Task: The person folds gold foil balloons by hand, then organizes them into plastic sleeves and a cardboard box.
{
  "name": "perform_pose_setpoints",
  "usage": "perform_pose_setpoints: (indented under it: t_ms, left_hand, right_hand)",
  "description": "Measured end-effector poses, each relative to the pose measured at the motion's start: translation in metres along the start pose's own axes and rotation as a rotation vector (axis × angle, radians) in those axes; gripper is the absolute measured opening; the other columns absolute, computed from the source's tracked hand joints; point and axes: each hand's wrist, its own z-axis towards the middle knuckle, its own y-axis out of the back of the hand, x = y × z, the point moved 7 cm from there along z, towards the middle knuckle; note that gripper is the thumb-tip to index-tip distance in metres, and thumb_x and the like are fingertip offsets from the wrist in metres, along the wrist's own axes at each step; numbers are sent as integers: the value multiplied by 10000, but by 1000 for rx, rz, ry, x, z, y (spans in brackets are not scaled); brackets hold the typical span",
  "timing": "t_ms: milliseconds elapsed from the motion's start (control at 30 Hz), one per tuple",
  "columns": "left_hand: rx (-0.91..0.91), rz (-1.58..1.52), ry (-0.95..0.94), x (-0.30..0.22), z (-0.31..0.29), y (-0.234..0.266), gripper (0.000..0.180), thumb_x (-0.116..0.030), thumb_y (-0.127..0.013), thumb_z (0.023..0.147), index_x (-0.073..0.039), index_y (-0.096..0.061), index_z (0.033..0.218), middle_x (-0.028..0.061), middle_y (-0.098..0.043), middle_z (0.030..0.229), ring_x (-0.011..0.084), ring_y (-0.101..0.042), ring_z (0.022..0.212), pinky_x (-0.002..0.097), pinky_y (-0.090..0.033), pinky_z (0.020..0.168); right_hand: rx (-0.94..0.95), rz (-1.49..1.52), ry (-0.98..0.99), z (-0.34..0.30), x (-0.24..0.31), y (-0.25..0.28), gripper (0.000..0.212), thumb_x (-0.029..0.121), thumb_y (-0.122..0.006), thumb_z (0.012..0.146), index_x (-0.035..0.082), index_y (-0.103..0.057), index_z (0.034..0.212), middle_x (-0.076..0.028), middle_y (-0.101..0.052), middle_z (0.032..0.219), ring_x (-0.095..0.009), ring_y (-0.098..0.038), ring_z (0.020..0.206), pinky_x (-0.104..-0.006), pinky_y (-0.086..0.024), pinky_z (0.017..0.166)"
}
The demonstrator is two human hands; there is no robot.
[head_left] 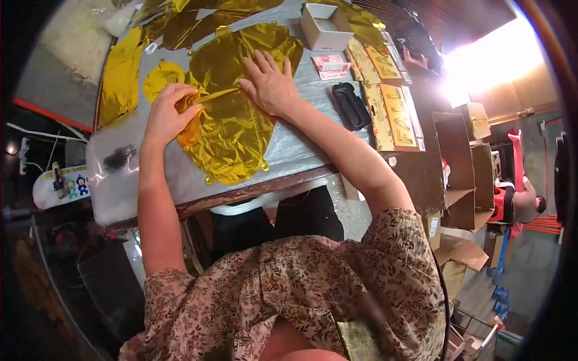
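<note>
A flat, uninflated gold foil balloon lies creased on the table in front of me, with small round tabs along its edge. Its left edge is folded near my left hand, whose thumb and fingers pinch the foil there. My right hand rests flat on the upper part of the balloon, fingers spread, holding nothing. Just beyond my left fingers, a rounded piece of the gold foil sticks out; I cannot tell whether it belongs to the same balloon.
More gold foil lies at the left and far edges of the plastic-covered table. To the right are a white box, red-pink banknotes, a black plastic case and flat printed packages. Cardboard boxes stand beyond.
</note>
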Motion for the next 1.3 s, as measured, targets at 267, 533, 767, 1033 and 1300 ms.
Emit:
perform_pose_setpoints:
  t_ms: [267, 533, 767, 1033, 1300]
  left_hand:
    - [-232, 53, -48, -27, 5, 21, 242, -96, -757, 891, -7, -725, 1114, 130, -689, 1189, 282, -655, 1125, 360, -506, 978]
    - [75, -249, -529, -218, 151, -63, 137, -111, -708, 918, -14, -734, 1011, 131, -727, 1003, 290, -701, 928, 356, -544, 823]
    - [172, -57, -356, -282, 311, -239, 226, -204, -706, 927, 21, -723, 943, 207, -691, 1059, 371, -681, 967, 432, -539, 924]
    - [-69, -53, 102, -242, 332, -301, 465, -331, -851, 832, -5, -654, 1099, 217, -544, 1265, 383, -588, 1147, 485, -495, 998]
    - [-220, -246, 25, -227, 339, -306, 124, -169, -777, 809, -80, -752, 891, 164, -689, 1019, 371, -650, 994, 464, -527, 844]
  right_hand:
    - [-183, 142, 103, 1, -19, 110, 400, 288, -593, 1018, 57, -594, 1345, -161, -651, 1352, -301, -621, 1257, -479, -421, 1128]
    - [-175, 92, -378, -76, -218, 227, 297, 204, -664, 979, 54, -709, 1231, -231, -734, 1104, -365, -724, 1001, -411, -546, 891]
    - [-44, 284, -544, -137, -261, 248, 311, 108, -616, 1014, -53, -660, 1276, -160, -741, 1190, -181, -672, 1115, -319, -504, 981]
    - [-5, 515, -752, -195, -312, 235, 368, 113, -629, 1032, -66, -616, 1353, -128, -697, 1304, -142, -625, 1197, -282, -465, 1046]
    - [3, 562, -655, -165, -313, 216, 329, 178, -634, 1027, -26, -681, 1282, -117, -757, 1169, -152, -671, 1095, -310, -501, 956]
